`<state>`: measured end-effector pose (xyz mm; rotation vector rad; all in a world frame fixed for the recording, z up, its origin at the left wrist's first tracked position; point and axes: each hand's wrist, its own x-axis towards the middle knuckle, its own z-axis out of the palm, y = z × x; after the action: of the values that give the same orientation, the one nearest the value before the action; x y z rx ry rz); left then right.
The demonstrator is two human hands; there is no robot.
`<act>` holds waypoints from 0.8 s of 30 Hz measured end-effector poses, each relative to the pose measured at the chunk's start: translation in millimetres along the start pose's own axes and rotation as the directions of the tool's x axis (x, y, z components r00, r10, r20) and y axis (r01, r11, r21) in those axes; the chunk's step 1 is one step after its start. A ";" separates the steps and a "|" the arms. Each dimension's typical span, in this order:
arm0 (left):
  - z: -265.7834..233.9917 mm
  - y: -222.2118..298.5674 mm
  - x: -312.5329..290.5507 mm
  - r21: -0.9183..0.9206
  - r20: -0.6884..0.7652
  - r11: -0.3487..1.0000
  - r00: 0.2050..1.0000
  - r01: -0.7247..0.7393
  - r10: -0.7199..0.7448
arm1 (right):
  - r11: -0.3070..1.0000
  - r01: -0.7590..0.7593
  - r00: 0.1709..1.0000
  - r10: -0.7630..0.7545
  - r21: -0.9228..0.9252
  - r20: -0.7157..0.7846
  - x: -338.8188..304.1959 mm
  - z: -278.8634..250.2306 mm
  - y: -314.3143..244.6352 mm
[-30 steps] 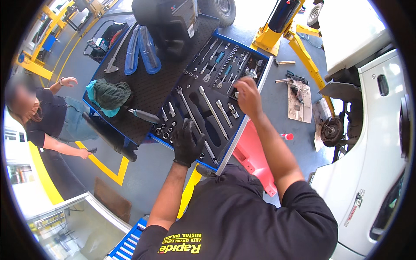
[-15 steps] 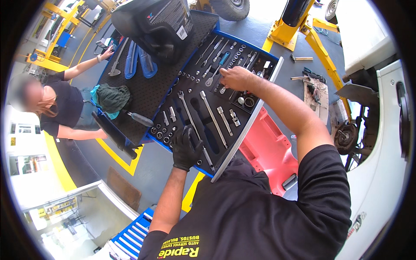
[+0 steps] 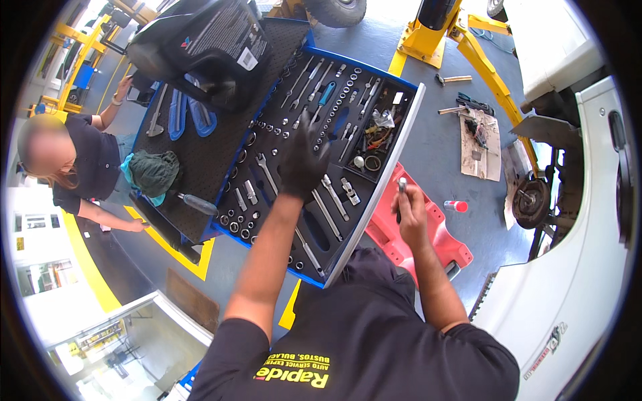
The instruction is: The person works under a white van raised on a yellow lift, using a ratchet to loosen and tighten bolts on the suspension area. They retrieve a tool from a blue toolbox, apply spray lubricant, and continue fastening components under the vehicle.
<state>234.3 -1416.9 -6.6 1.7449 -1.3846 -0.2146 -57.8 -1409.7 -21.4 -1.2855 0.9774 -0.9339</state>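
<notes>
My left hand (image 3: 302,164), in a black glove, is over the socket tool drawer (image 3: 338,230). Its fingers stretch toward a row of small sockets (image 3: 326,120) and appear to hold nothing. My bare right hand (image 3: 413,217) is off the drawer's right edge, closed around a ratchet wrench (image 3: 402,184) with its silver head upward; the fingers cover most of the handle. Dark foam cutouts hold long bars (image 3: 328,214), a blue-handled screwdriver (image 3: 327,93), a universal joint (image 3: 349,192) and several larger sockets (image 3: 234,227).
A black oil jug (image 3: 200,53), blue-handled tools (image 3: 200,117) and a dark green cloth (image 3: 152,172) rest on the cabinet top. Another person (image 3: 100,154) stands at left. A red plastic creeper (image 3: 441,237) lies below, near a red can (image 3: 456,206). A white vehicle (image 3: 575,294) stands right.
My right hand has left the drawer and drawn back to the right with the ratchet wrench. My left hand has moved from the larger sockets up and rightward across the drawer.
</notes>
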 end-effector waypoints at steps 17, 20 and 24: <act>84.1 -39.1 131.4 0.624 0.436 0.753 0.893 -0.209 -0.114 | 0.980 -0.158 0.987 0.153 -0.123 -0.046 -75.6 -12.2 34.3; 83.9 -43.4 134.8 0.609 0.381 0.758 0.924 -0.232 -0.023 | 0.987 -0.110 0.991 0.118 -0.120 0.064 -69.8 3.5 16.2; 35.3 -31.3 157.1 -0.064 0.385 0.974 0.906 0.216 -0.176 | 0.990 -0.138 0.980 0.135 0.012 0.149 -64.0 16.8 4.3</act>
<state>292.3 -1569.6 7.3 1.8164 -1.4307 -0.7573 -62.5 -1343.6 -21.5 -1.2338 0.9244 -0.7314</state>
